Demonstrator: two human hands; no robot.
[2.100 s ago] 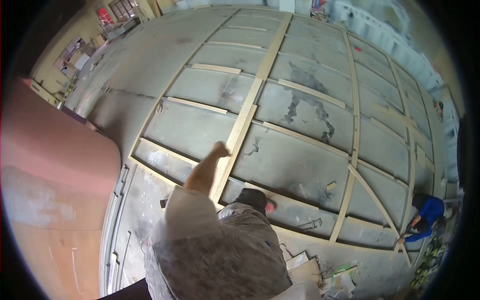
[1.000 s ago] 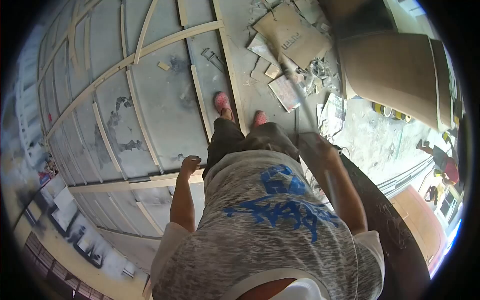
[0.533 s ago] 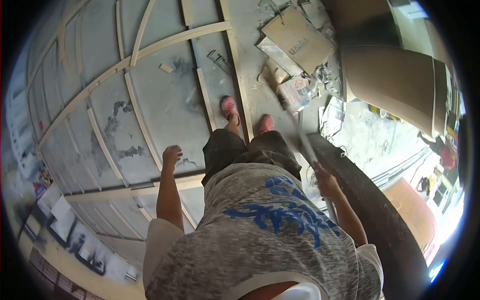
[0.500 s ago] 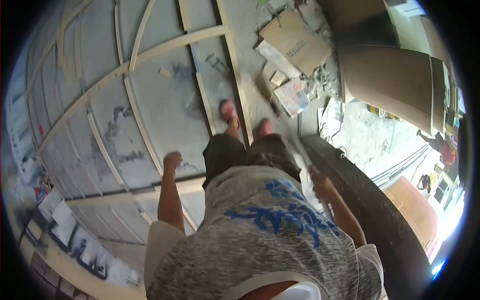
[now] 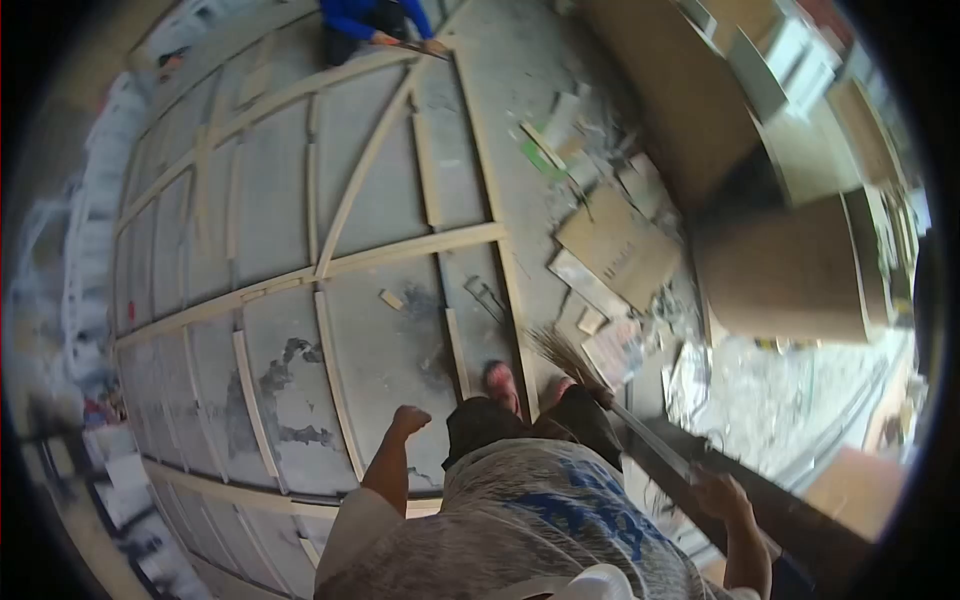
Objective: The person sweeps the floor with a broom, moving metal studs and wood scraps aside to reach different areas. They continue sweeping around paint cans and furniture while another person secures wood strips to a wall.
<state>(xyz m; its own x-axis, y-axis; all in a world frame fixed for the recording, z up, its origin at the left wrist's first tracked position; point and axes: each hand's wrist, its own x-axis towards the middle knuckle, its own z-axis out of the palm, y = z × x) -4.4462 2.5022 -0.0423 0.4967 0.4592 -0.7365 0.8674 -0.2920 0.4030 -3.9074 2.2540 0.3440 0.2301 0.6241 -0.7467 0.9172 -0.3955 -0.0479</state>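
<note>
My right hand [image 5: 722, 495] is wrapped round the pale handle of a broom [image 5: 572, 362], whose bristles spread near the cardboard and papers on the floor. My left hand [image 5: 411, 420] hangs over the wooden frame [image 5: 420, 243] at my left side, its fingers curled with nothing in them. Long light strips of wood make up this frame, which lies on the grey floor. My feet in red shoes [image 5: 502, 382] stand beside one long strip.
A person in blue [image 5: 362, 18] crouches at the frame's far end, hands on a strip. Flattened cardboard [image 5: 620, 245] and scraps lie right of the frame. Large brown panels [image 5: 785, 265] stand farther right. A dark beam [image 5: 800, 520] runs beside my right arm.
The view has shifted, and the crouching person now shows at the top. The broom's bristles, blurred before, are clearer, and my right hand has moved outward with the handle.
</note>
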